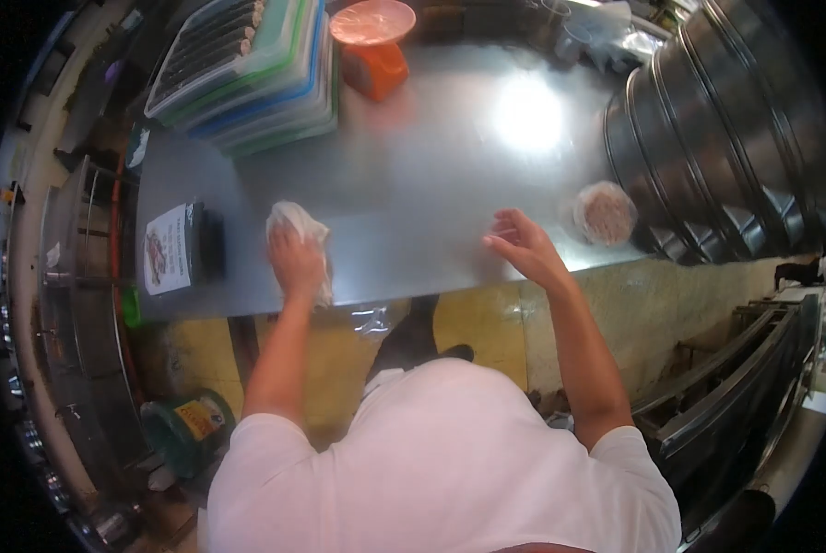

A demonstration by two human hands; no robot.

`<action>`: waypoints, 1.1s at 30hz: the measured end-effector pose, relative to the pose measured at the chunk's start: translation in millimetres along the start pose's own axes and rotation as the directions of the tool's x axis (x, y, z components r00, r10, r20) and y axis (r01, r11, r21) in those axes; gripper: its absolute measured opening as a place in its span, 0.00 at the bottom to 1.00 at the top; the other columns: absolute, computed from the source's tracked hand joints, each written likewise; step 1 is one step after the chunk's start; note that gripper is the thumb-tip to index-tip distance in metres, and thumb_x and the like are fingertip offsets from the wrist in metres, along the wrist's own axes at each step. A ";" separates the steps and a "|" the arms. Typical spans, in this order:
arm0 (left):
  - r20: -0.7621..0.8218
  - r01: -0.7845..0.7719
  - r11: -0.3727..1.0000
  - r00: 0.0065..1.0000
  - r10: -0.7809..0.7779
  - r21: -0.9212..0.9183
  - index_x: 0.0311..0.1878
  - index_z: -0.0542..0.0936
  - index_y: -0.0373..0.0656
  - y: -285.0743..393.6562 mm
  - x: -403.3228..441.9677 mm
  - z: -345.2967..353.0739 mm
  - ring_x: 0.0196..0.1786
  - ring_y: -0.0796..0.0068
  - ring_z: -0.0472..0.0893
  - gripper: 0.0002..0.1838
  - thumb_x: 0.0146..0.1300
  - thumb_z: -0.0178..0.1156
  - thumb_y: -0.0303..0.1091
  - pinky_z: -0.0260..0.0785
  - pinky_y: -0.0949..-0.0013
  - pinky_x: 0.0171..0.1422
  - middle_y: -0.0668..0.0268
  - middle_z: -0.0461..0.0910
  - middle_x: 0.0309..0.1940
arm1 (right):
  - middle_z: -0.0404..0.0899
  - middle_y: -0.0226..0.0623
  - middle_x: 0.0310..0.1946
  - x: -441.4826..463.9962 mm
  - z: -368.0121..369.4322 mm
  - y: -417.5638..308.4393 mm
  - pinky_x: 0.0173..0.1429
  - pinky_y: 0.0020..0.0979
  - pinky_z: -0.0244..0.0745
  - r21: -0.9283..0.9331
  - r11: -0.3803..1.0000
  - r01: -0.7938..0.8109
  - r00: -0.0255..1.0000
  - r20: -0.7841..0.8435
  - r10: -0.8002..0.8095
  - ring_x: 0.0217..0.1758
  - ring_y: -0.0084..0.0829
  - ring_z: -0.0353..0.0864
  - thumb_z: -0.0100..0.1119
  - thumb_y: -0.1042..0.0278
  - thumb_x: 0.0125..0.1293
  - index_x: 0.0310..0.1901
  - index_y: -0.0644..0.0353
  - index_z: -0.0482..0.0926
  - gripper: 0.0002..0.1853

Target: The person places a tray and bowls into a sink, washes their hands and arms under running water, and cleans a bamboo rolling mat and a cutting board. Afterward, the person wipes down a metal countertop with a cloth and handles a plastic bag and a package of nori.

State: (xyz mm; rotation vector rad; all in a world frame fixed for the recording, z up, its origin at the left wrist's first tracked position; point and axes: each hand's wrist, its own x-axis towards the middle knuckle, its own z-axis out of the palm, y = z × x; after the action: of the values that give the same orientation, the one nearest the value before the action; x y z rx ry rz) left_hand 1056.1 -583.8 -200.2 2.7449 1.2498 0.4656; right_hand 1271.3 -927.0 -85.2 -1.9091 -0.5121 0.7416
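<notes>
My left hand (294, 260) presses a crumpled white cloth (313, 229) onto the steel table (404, 212), near its front edge. The fingers lie over the cloth, partly sunk in its folds. My right hand (522, 247) hovers at or just above the table's front edge with thumb and fingers apart, holding nothing. To the right of it sits a round clear container or bag of pinkish, minced-looking food (607, 214). Left of the cloth lies a dark packet with a printed white label (168, 249).
Stacked lidded plastic boxes (275, 101) stand at the back left beside an orange scale (376, 64). Tall stacked steel pots or steamers (708, 138) rise at the right. A green bucket (188, 429) stands on the floor at left, and metal racks (736, 369) are at lower right.
</notes>
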 end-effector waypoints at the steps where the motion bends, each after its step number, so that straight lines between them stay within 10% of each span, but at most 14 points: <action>1: -0.030 -0.068 0.997 0.997 0.067 -0.033 0.66 0.67 0.32 11.0 7.9 -0.7 0.70 0.44 0.63 0.30 0.66 0.53 0.42 0.50 0.50 0.76 0.43 0.64 0.67 | 0.78 0.46 0.50 22.2 6.5 -12.0 0.55 0.37 0.76 -0.111 0.993 0.037 0.999 -0.026 -0.040 0.51 0.38 0.80 0.69 0.51 0.59 0.58 0.66 0.71 0.33; 11: 0.007 -0.176 0.950 0.983 0.184 -0.256 0.68 0.65 0.34 47.5 66.2 10.9 0.72 0.43 0.61 0.29 0.65 0.56 0.33 0.50 0.49 0.76 0.42 0.63 0.67 | 0.63 0.62 0.64 284.3 70.6 -107.0 0.69 0.45 0.67 -0.625 0.747 0.226 0.909 -0.141 -0.393 0.68 0.53 0.65 0.78 0.46 0.43 0.68 0.70 0.56 0.58; 18: 0.014 -0.211 0.935 0.974 0.224 -0.286 0.68 0.64 0.33 61.3 77.2 13.3 0.72 0.44 0.61 0.30 0.63 0.56 0.31 0.50 0.49 0.77 0.42 0.63 0.68 | 0.74 0.46 0.61 373.2 98.1 -119.2 0.65 0.40 0.69 -0.498 0.745 0.445 0.817 -0.116 -0.565 0.66 0.42 0.71 0.75 0.52 0.46 0.65 0.59 0.68 0.44; 26: 0.004 -0.241 0.847 0.961 0.276 -0.474 0.69 0.62 0.31 116.0 105.1 41.4 0.73 0.44 0.59 0.30 0.63 0.54 0.27 0.49 0.50 0.77 0.42 0.61 0.69 | 0.77 0.42 0.59 316.9 49.0 -110.4 0.63 0.36 0.69 -0.446 0.865 0.230 0.960 -0.043 -0.277 0.62 0.37 0.74 0.74 0.52 0.51 0.61 0.57 0.74 0.36; 33: -0.181 -0.139 0.747 0.983 0.026 -0.650 0.69 0.63 0.30 189.9 233.2 108.3 0.72 0.43 0.60 0.28 0.69 0.51 0.33 0.51 0.53 0.77 0.39 0.61 0.68 | 0.77 0.34 0.55 205.1 -50.0 -19.0 0.61 0.34 0.72 -0.350 0.887 0.301 0.906 -0.187 -0.381 0.57 0.30 0.75 0.78 0.66 0.50 0.59 0.57 0.74 0.33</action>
State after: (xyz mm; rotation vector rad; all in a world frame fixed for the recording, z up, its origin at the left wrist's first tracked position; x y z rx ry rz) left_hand 1371.0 -529.8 -208.7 2.1743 0.7651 0.9474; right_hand 1453.6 -821.3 -107.7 -2.0887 -0.8206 0.1855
